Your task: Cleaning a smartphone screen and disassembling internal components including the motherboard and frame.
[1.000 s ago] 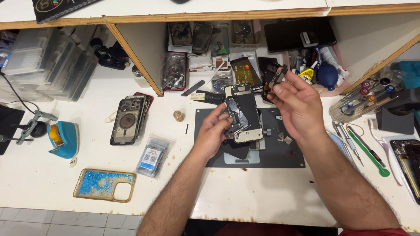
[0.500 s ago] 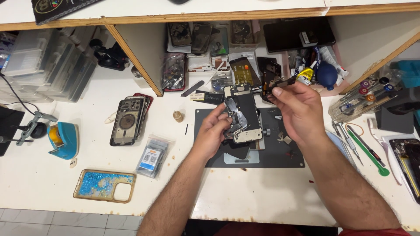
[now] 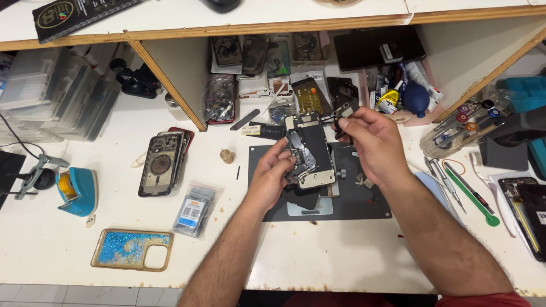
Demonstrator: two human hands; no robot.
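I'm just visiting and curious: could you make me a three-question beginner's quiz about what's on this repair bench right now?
1. True or false: the left hand holds the opened phone above the dark work mat.
2. What does the right hand pinch by the phone's top edge?
A. a green-handled tool
B. a small metal part
C. the blue air blower
3. Fill in: the glittery blue phone case lies on the table near the ___ front corner, as the person sees it.

Key
1. True.
2. B: a small metal part; the green-handled tool and blue air blower lie untouched.
3. Left.
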